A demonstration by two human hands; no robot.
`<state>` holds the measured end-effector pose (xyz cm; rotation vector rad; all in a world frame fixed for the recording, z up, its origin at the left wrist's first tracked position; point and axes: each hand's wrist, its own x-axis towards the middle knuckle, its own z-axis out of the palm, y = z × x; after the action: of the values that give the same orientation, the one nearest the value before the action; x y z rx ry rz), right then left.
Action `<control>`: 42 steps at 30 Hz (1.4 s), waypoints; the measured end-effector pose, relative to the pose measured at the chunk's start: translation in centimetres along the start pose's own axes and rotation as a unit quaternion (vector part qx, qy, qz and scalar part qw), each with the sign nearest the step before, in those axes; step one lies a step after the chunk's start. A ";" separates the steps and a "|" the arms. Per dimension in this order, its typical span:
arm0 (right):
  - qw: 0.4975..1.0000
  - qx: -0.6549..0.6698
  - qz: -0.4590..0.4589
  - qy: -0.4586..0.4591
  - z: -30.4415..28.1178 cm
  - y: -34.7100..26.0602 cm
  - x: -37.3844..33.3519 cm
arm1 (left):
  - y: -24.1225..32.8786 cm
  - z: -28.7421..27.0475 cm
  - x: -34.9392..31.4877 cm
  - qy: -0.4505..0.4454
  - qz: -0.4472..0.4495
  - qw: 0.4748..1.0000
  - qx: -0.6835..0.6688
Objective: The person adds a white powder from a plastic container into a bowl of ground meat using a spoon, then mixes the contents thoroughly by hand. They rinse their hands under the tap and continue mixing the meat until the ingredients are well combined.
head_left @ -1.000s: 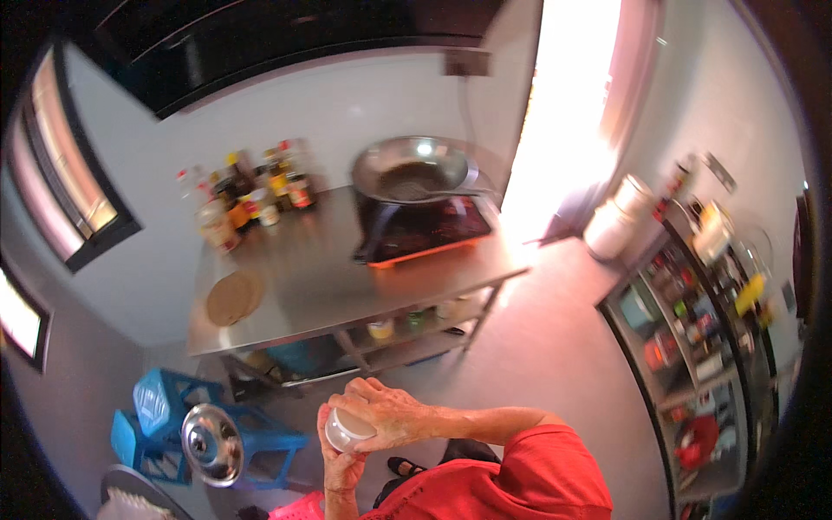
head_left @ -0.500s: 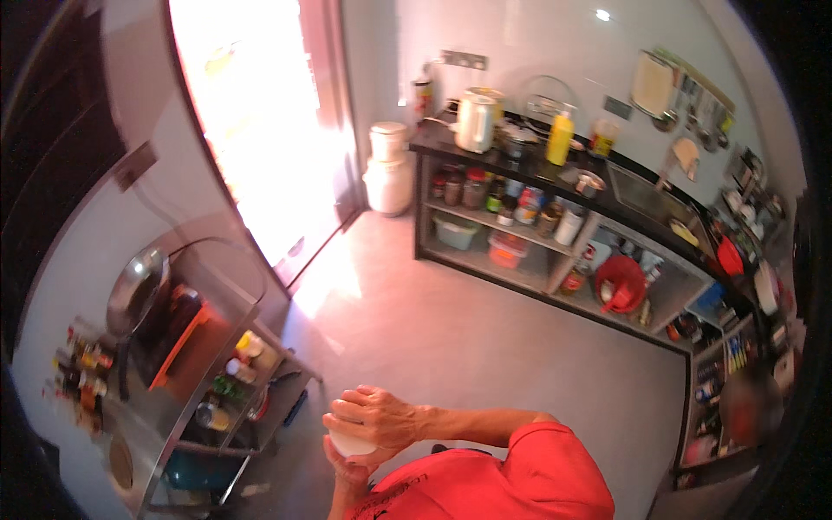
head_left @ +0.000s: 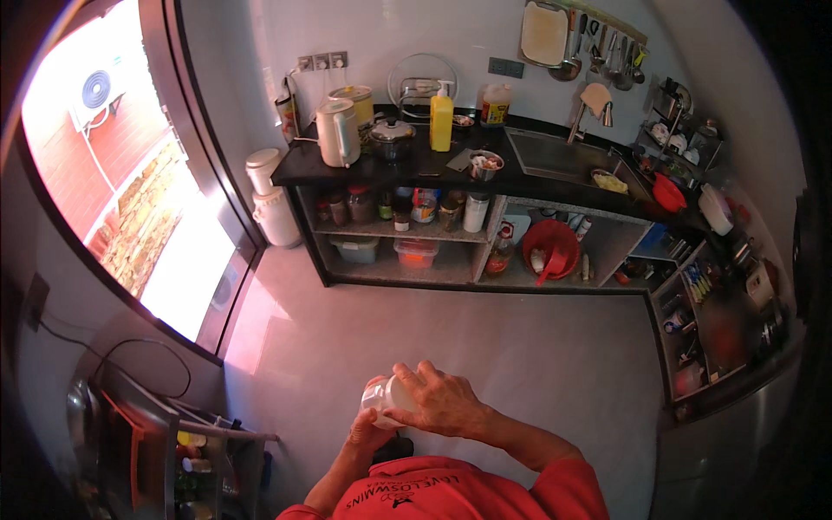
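Note:
In front of my body, just above my red shirt, both hands are on a small whitish jar (head_left: 376, 399) that lies tilted on its side. My left hand (head_left: 365, 430) is closed around the jar's body from below. From the other side my right hand (head_left: 445, 404) grips the jar's white lid (head_left: 401, 396), fingers curled over its edge. The jar looks translucent, and its contents cannot be made out. Lid and jar appear to be together.
Ahead runs a black counter (head_left: 407, 178) with a kettle (head_left: 338, 133), yellow pump bottle (head_left: 440, 121), lidded pot (head_left: 392, 139) and sink (head_left: 555, 154). Jars and a red basin (head_left: 550, 249) fill shelves beneath. At lower left stands a metal rack (head_left: 165, 416); a bright doorway (head_left: 130, 173) lies beyond.
My view has swung right toward the counter. The jar has turned from mostly covered under my right hand to lying sideways between both hands, its body and lid now showing.

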<state>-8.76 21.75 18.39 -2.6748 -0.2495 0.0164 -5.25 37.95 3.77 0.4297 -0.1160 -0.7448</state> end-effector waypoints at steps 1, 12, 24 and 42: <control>1.000 -0.003 0.017 -0.017 -0.5 0.6 0.9 | 0.5 0.6 1.5 -0.008 0.008 1.000 0.014; 0.987 -0.030 -0.090 0.131 -5.6 11.4 7.5 | 2.2 -1.6 20.3 -0.054 -0.296 0.953 -0.022; 0.986 -0.083 -0.064 0.131 -11.9 30.0 11.0 | -6.0 1.9 39.3 -0.120 -0.244 0.962 -0.015; 0.979 -0.082 -0.167 0.079 -19.7 47.7 23.6 | -8.4 3.3 57.8 -0.063 -0.155 0.986 -0.019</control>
<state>23.72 -24.73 15.81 -2.7401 -0.6706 -0.3323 31.04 -7.84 0.50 0.3677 -0.1551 -1.0789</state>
